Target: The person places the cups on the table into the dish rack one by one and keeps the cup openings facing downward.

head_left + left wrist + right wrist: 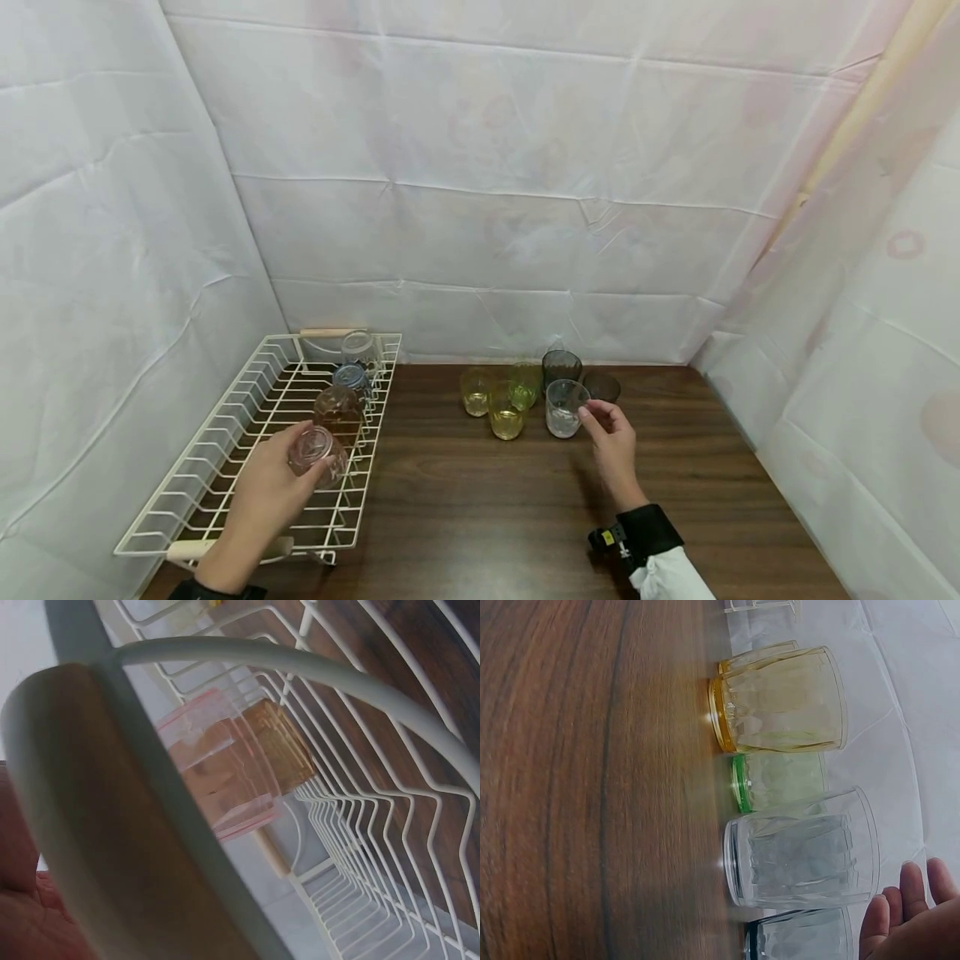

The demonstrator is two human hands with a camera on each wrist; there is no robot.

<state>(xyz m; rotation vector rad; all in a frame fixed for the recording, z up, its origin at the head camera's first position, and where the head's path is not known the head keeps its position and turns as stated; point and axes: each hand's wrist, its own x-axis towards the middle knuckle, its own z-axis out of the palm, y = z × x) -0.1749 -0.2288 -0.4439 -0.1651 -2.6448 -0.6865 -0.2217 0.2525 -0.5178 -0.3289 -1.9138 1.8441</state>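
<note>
My left hand (pixel 268 482) grips a pink glass (pixel 313 450), base up, over the front part of the white wire dish rack (pixel 185 517). In the left wrist view the pink glass (pixel 225 769) shows in front of an amber glass (pixel 279 742); the rack's handle hides most of the hand. On the brown table, my right hand (pixel 617 446) is beside the rim of a clear glass (pixel 562 410) that stands upright. The right wrist view shows the fingers of the right hand (pixel 911 922) slightly bent and apart, near that rim, with nothing held.
Along the rack's right side stand upturned amber (pixel 337 408), blue (pixel 351 379) and clear (pixel 360 346) glasses. Around the clear glass on the table are yellow glasses (pixel 507 417), a green glass (pixel 524 385) and dark grey glasses (pixel 561 367). White sheeting (pixel 480 242) encloses the table.
</note>
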